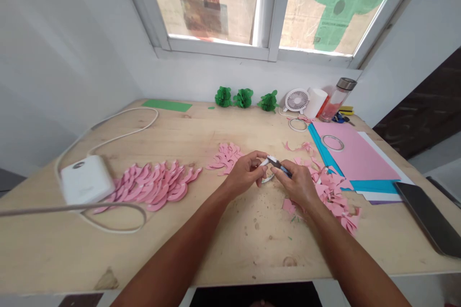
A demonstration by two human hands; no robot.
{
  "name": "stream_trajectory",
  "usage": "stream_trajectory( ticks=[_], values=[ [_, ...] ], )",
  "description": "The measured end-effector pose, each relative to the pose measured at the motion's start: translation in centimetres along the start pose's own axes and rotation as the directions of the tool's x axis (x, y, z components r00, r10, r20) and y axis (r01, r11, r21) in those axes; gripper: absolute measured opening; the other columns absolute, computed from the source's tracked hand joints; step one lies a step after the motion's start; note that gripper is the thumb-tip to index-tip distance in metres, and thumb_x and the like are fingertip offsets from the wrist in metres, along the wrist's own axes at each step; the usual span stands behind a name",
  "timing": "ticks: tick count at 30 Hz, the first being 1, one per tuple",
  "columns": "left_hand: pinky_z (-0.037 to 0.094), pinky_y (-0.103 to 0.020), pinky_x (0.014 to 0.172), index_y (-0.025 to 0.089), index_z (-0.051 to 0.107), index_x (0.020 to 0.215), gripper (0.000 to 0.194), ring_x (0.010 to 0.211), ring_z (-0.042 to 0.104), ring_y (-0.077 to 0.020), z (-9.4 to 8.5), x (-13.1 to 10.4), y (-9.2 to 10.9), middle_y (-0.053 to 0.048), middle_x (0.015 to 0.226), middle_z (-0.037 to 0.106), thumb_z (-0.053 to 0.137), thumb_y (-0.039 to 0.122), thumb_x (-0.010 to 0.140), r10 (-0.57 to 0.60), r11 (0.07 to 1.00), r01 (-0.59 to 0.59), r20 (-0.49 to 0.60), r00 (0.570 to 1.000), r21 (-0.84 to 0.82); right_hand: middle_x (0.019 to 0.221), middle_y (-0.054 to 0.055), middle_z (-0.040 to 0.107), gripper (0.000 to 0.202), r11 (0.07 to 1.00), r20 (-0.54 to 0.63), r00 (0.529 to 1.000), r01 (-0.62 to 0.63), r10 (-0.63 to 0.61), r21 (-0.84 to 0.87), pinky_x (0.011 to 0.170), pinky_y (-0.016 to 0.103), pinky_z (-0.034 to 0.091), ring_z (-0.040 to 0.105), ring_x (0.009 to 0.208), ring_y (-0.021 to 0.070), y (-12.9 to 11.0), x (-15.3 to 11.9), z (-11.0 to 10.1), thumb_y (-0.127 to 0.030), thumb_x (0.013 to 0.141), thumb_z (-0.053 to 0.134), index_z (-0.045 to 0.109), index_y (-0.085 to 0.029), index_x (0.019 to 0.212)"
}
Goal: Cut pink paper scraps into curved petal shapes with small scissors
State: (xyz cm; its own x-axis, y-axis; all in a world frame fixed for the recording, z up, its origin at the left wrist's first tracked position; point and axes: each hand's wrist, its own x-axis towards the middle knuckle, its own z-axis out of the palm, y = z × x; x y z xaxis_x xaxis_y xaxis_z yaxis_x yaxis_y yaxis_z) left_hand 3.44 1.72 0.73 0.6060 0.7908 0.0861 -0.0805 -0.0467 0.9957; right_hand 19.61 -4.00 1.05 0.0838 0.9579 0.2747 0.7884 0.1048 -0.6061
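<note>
My left hand (248, 170) is closed around a narrow white tape roll (268, 179), with its thumb and fingers near the upper edge. My right hand (297, 181) grips a slim black-and-blue tool (280, 167), whose tip meets a white strip by the left fingertips. Whether the tool is scissors or a knife is too small to tell. Small curved pink paper pieces (226, 156) lie just beyond my left hand. Beside and partly under my right forearm spreads a heap of pink paper scraps (329, 192).
Layered pink paper shapes (158, 184) lie left, near a white power bank (86, 180) with its cable. Green paper balls (243, 98), a fan (297, 100) and a glass bottle (336, 100) line the back. Right are coloured sheets (367, 158), tape rolls (333, 143) and a phone (430, 216).
</note>
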Motion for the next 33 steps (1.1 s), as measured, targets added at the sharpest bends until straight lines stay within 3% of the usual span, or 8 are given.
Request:
stream_trajectory(
  ticks=[33],
  values=[
    [0.040,-0.020,0.044,0.013,0.054,0.098,0.029,0.043,0.050,-0.0076,0.06,-0.02,0.03,0.004,0.056,0.053,0.058,0.030,0.075,-0.016,1.000,0.016,-0.008,1.000,0.010,0.048,-0.004,0.042,0.037,0.999,-0.001,1.000,0.031,-0.031,-0.030,0.046,0.021,0.024,0.039,0.047,0.0098,0.21,0.11,0.10,-0.047,0.082,0.047,0.052,-0.018,0.060]
  ],
)
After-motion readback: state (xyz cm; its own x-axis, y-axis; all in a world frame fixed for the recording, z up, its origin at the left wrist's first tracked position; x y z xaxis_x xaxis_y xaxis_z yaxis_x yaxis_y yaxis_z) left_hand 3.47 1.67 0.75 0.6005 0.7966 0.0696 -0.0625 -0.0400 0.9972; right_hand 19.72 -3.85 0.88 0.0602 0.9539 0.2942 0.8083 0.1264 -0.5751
